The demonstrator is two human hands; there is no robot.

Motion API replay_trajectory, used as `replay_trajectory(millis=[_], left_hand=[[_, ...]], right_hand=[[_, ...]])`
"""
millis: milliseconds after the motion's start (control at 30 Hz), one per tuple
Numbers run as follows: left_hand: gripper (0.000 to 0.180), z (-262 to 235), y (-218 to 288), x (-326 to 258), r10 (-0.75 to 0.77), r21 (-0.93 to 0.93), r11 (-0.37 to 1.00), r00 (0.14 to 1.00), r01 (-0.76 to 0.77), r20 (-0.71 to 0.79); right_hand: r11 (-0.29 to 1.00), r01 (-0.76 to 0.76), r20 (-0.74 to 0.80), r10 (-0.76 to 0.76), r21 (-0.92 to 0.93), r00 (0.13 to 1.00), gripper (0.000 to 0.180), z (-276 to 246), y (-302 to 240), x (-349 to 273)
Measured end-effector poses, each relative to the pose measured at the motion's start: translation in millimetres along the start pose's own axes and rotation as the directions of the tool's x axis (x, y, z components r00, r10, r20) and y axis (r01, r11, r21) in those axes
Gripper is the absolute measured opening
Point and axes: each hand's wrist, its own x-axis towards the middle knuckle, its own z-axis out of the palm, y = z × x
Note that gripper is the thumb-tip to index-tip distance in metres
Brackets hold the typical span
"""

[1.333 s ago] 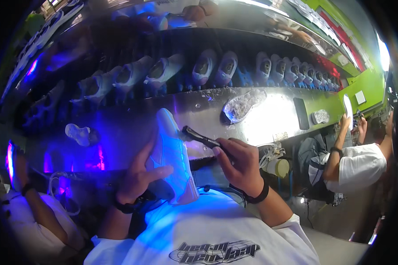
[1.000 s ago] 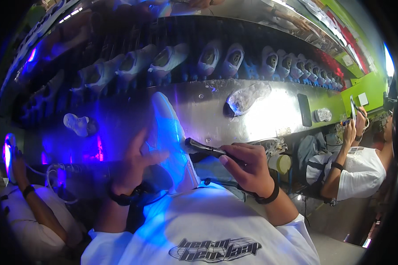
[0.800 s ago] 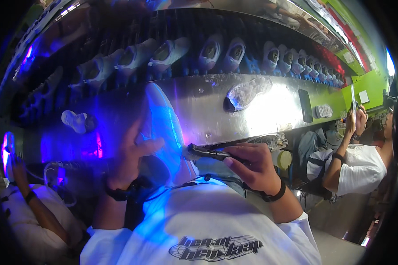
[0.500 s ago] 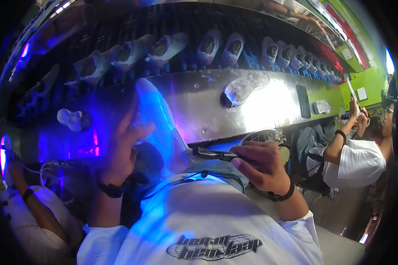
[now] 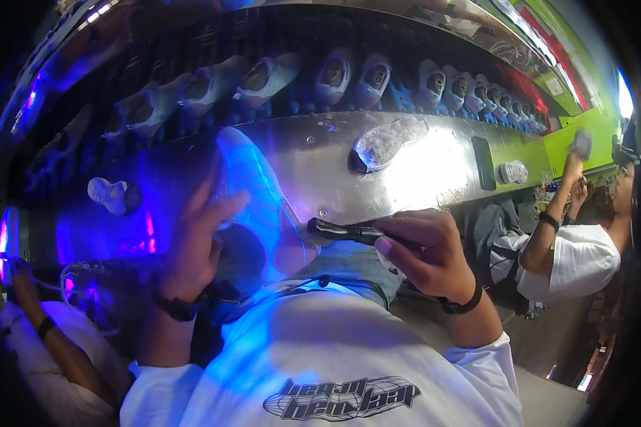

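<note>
A pale shoe (image 5: pixel 256 185), lit blue, stands tilted in front of me with its toe pointing away and its heel toward my body. My left hand (image 5: pixel 198 245) grips it from the left side, thumb laid over the upper; some of its fingers are lost in shadow. In my right hand (image 5: pixel 431 252) is a brush with a black handle (image 5: pixel 345 231), pinched between thumb and fingers. Its head reaches the rear side of the shoe near the heel; whether it touches I cannot tell.
A metal bench (image 5: pixel 313 171) runs across ahead, carrying a white-crusted sole-shaped piece (image 5: pixel 392 144), a pale lump (image 5: pixel 109 193) and a dark flat slab (image 5: pixel 483 164). Behind it a row of shoes (image 5: pixel 263 75) sits on a rack. Co-workers flank me: one left (image 5: pixel 57 349), one right (image 5: pixel 573 249).
The brush head has shifted slightly up along the shoe's rear side, my right hand turning with it. My left hand barely moves. The right co-worker has raised a hand with a pale item.
</note>
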Motion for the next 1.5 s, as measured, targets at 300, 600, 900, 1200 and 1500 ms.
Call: replay_trajectory(millis=[300, 600, 900, 1200, 1500], left_hand=[[0.066, -35.0, -27.4, -1.5, 0.213, 0.559, 0.765, 0.945, -0.321, 0.25], [0.053, 1.2, -26.3, -3.7, -0.395, -0.311, 0.862, 0.915, 0.4, 0.082], [0.07, -15.2, -41.7, -11.3, -0.521, -0.501, 0.563, 0.753, 0.657, 0.403], [0.048, 4.3, -40.7, -12.8, -0.42, -0.634, 0.299, 0.695, 0.713, 0.584], [0.052, -21.2, -75.0, -4.1, -0.356, -0.467, 0.705, 0.836, 0.533, 0.417]], right_hand=[[0.987, 0.086, -0.016, -0.089, -0.134, 0.996, 0.016, -20.7, -4.2, 9.3], [0.935, 0.3, -0.006, -0.307, -0.19, 0.952, 0.021, -36.1, 1.3, 31.6], [0.913, 0.38, -0.089, -0.395, -0.151, 0.914, 0.024, -30.5, 24.8, 39.9], [0.96, 0.28, -0.203, -0.279, -0.02, 0.939, 0.023, -5.7, 55.8, 24.9], [0.951, 0.133, -0.314, -0.041, 0.278, 0.948, 0.024, 26.1, 76.2, 3.6]])
